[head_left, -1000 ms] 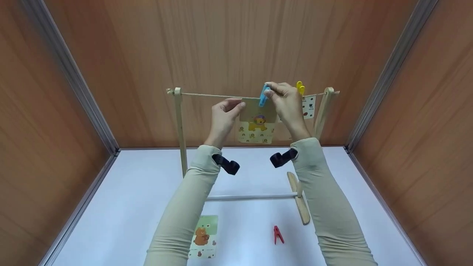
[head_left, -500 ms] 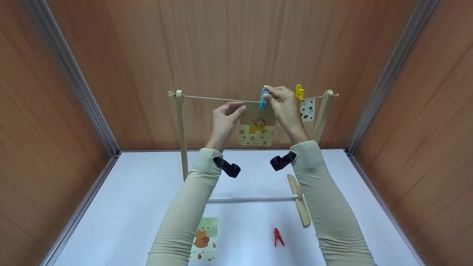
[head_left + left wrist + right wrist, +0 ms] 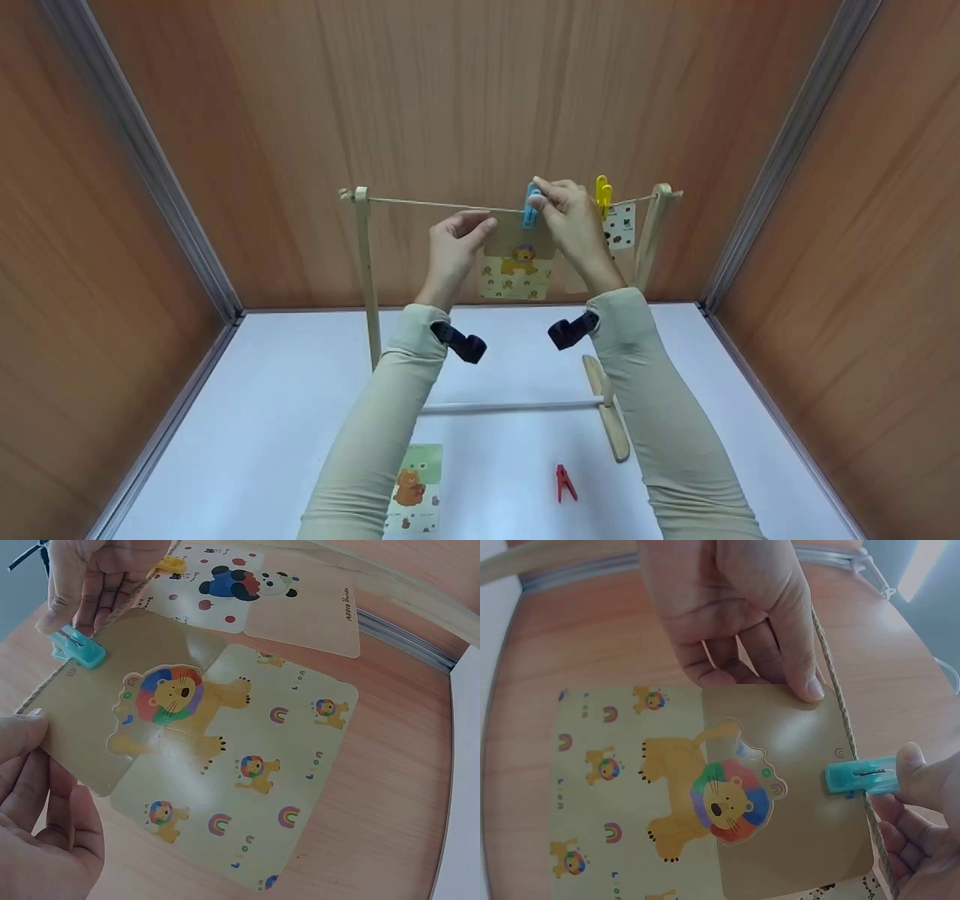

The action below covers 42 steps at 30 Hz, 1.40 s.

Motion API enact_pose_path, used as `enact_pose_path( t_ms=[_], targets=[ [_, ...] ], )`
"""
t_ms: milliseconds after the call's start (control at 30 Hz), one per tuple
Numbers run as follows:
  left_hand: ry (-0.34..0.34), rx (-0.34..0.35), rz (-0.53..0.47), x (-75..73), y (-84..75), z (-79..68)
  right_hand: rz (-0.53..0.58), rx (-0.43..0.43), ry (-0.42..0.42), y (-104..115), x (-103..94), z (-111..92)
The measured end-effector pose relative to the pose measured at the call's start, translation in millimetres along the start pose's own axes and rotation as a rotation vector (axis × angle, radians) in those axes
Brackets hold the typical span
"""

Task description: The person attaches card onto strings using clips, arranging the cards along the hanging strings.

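Observation:
A lion card [image 3: 517, 281] hangs from a thin rope [image 3: 427, 203] strung between two wooden posts. My left hand [image 3: 454, 247] pinches the card's upper left corner at the rope, thumb in front. At the card's top edge, a blue clothespin [image 3: 531, 210] straddles rope and card. My right hand [image 3: 577, 225] pinches the upper ends of this clothespin between thumb and fingers. In the left wrist view the clothespin's tip overlaps the brown part of the card. Behind it hangs a panda card [image 3: 300, 622] under a yellow clothespin [image 3: 604, 195].
Below, on the white table, lie a red clothespin [image 3: 565, 484] and a bear card [image 3: 416, 495], partly hidden by the left sleeve. The stand's left post [image 3: 367, 285], right post [image 3: 652, 232], white crossbar [image 3: 510, 407] and wooden foot [image 3: 615, 431] surround the work.
The head view has tilted slightly. The rope dips a little more at the blue clothespin, and my right hand has come down slightly with it. My left hand stays at the card's corner.

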State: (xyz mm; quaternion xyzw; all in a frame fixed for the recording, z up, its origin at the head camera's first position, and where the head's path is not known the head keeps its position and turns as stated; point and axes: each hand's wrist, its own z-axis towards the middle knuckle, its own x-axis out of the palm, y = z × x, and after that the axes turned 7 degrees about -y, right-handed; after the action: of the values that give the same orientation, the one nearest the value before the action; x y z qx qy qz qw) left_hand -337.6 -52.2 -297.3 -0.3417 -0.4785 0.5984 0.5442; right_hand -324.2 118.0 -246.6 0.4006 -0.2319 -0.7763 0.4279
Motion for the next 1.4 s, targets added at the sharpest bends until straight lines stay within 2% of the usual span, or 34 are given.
enact_pose_path(
  t_ms=[667,967,1400],
  targets=[
    [0.017,0.027,-0.018,-4.4,-0.3,1.2,-0.026,-0.008,-0.009,0.4,3.5,0.6],
    [0.026,0.035,-0.082,-4.3,-2.5,0.8,0.013,-0.043,-0.042,-2.2,2.4,0.3],
    [0.069,0.037,-0.012,-8.2,-0.5,0.3,0.054,-0.112,-0.126,-9.7,1.7,-1.0]
  ],
)
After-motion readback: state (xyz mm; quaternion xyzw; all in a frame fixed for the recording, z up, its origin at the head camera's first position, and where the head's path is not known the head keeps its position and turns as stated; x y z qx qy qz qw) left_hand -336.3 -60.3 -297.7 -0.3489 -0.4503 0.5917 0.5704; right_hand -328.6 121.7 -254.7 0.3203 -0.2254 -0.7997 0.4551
